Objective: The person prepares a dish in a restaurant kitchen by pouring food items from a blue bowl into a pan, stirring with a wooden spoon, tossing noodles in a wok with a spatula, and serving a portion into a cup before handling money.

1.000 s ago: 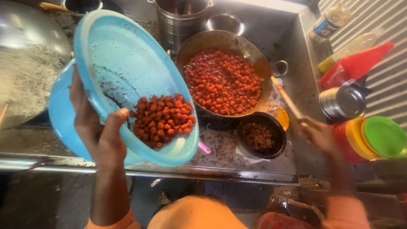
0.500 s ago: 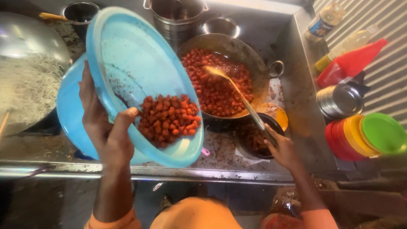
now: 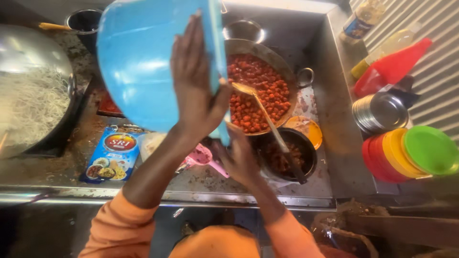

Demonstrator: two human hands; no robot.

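Left hand tipping blue bowl over pan, right hand seemingly underneath

Light blue bowl; red-orange pieces in steel pan; orange sleeves; blue packet with red oval; pink scoop; red, orange, yellow, green plates; pale noodles; red squeeze bottle

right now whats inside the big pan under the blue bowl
The pan holds red fried pieces and a ladle. The blue bowl, tipped by the left hand, covers the pan's left edge, so what lies there is hidden.
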